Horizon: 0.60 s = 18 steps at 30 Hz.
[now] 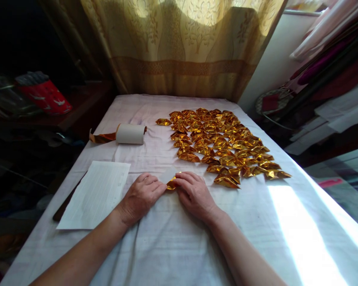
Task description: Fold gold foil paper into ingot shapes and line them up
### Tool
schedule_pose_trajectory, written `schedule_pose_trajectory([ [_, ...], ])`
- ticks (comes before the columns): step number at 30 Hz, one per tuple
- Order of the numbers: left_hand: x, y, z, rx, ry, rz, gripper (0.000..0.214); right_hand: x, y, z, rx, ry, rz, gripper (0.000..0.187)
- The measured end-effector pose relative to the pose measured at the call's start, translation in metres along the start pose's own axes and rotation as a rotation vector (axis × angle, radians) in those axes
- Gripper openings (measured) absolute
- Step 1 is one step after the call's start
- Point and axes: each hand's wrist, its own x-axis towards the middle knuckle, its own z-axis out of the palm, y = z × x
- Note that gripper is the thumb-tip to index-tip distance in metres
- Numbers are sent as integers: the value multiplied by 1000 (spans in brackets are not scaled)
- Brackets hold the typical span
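My left hand (141, 196) and my right hand (193, 194) rest palm down on the white cloth (167, 246), fingers closed together on a small gold foil piece (171, 184) between them. Only a sliver of the foil and its pale backing shows between the fingertips. Beyond my right hand lies a spread of several folded gold foil shapes (223, 143), laid in rows.
A white roll (130, 134) with a gold foil tail (101, 138) lies at the left of the cloth. A lined white sheet (97, 194) lies by my left hand over a dark flat stick (66, 203). A patterned curtain (181, 43) hangs behind. Clutter stands on both sides.
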Motion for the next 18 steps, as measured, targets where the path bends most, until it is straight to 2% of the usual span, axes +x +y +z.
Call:
schedule_pose_trajectory([
  [3, -6, -8, 2, 17, 41, 8, 22, 2, 1, -6, -94, 31, -30, 19],
  [6, -11, -8, 0, 64, 78, -51, 21, 2, -5, -11, -161, 1, -106, 13],
  [9, -15, 4, -4, 63, 46, -140, 20, 0, -16, -11, -185, -100, -178, 15],
  [12, -20, 21, -7, -38, -8, -184, 23, -3, -24, -9, -177, -127, -187, 14],
  [18, -29, 35, -4, -124, -45, -219, 33, -9, -15, -14, -32, -149, -145, 15],
])
